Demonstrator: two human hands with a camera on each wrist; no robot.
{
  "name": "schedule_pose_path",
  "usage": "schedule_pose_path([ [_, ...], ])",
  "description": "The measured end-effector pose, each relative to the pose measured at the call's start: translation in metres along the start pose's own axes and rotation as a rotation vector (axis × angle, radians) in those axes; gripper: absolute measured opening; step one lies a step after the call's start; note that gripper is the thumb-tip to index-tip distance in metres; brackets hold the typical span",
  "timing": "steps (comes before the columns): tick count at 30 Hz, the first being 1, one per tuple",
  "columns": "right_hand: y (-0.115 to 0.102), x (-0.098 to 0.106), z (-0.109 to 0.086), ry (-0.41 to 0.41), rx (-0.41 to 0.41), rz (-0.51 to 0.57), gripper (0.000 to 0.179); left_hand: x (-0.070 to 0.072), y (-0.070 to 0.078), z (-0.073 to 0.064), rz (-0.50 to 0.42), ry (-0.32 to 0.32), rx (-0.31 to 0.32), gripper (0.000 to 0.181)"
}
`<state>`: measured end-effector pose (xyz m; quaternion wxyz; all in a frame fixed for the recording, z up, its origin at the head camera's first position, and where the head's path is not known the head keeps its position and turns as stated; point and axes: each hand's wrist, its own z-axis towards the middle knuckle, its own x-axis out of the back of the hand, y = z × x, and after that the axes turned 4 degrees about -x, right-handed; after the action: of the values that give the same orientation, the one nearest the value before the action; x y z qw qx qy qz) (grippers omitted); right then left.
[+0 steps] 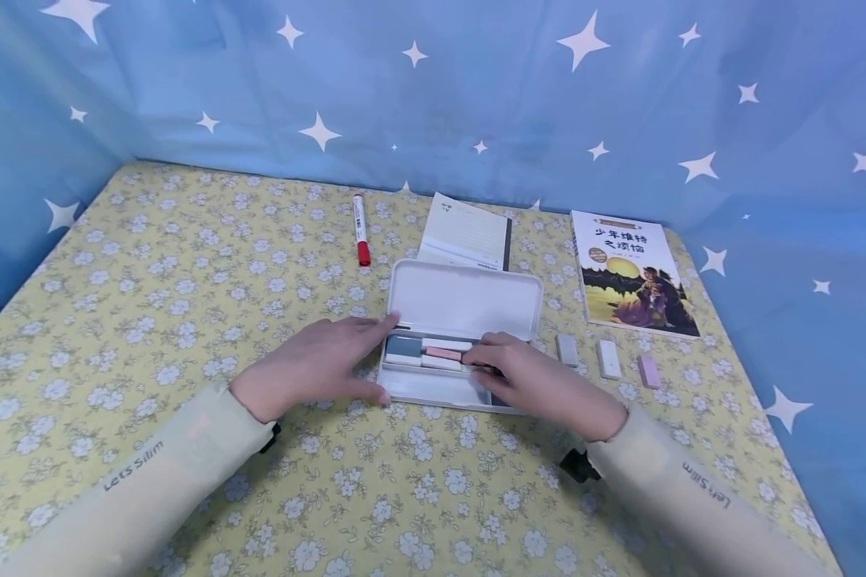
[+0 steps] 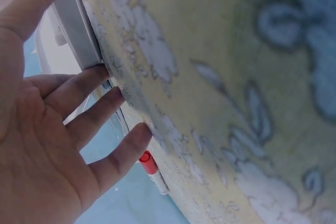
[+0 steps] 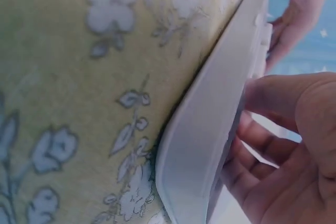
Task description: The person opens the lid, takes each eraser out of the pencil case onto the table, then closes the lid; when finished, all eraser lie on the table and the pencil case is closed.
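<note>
In the head view an opened white pencil case lies with its lid tilted back. Inside sit several erasers: a blue-grey and white one, white ones and a pink one. My left hand spans the case's left end, thumb at the front corner and straight fingers near the hinge; its fingers rest beside the case wall in the left wrist view. My right hand reaches into the right half, thumb and curled fingers pinching an eraser mostly hidden by them.
Right of the case lie a grey eraser, a white eraser and a pink-purple eraser. Behind them is a book. A notepad lies behind the lid, and a red-capped marker lies to its left.
</note>
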<state>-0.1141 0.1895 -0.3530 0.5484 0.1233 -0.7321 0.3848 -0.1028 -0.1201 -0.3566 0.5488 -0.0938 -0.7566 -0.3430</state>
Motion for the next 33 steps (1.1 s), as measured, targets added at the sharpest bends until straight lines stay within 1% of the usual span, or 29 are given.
schedule_pose_path([
  [5, 0.004, 0.000, 0.002, -0.019, 0.017, 0.046, 0.022, -0.001, 0.001, 0.000, 0.004, 0.006, 0.001, 0.113],
  [15, 0.007, 0.005, 0.002, -0.041, -0.033, 0.088, 0.019, -0.001, 0.002, 0.001, 0.018, 0.003, 0.003, 0.112],
  [22, 0.007, 0.003, 0.002, -0.034, -0.027, 0.058, 0.017, 0.000, 0.004, 0.001, 0.020, 0.001, 0.010, 0.111],
  [28, 0.012, 0.006, 0.000, -0.045, -0.058, 0.177, 0.018, 0.001, 0.004, 0.001, 0.018, -0.005, 0.006, 0.110],
  [33, 0.015, 0.009, 0.003, -0.080, -0.013, 0.195, 0.017, 0.001, 0.005, 0.001, 0.014, 0.003, 0.001, 0.111],
])
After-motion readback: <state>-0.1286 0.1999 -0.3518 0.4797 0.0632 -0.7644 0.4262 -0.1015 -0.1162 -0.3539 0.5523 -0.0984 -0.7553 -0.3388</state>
